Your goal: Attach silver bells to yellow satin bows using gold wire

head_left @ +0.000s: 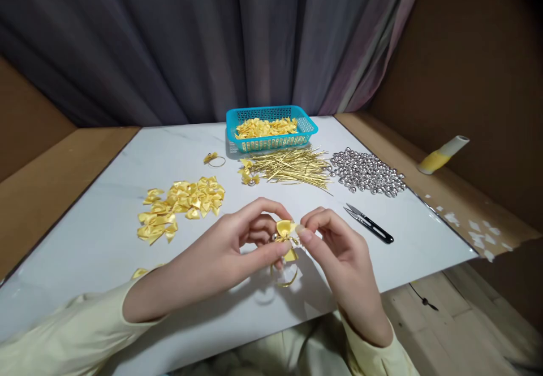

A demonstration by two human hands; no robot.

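My left hand (241,246) is closed, its thumb and fingers pinching a yellow satin ribbon bow (284,228) just above the table's front part. A small silver bead sits by the bow, partly covered by the fingers. Below the bow hangs a gold loop (288,284). My right hand (339,243) is closed too, with thumb and index finger pinched at the bow's right edge; a short end of gold twist tie shows near these fingertips. Exactly what the right fingertips grip is partly hidden.
Loose yellow bows (186,201) lie at left. A blue basket (271,145) of bows stands at the back, behind gold twist ties (292,167). Silver beads (367,172) and black-handled thread snips (371,226) are at right. A finished-looking bow with a ring (217,161) lies behind.
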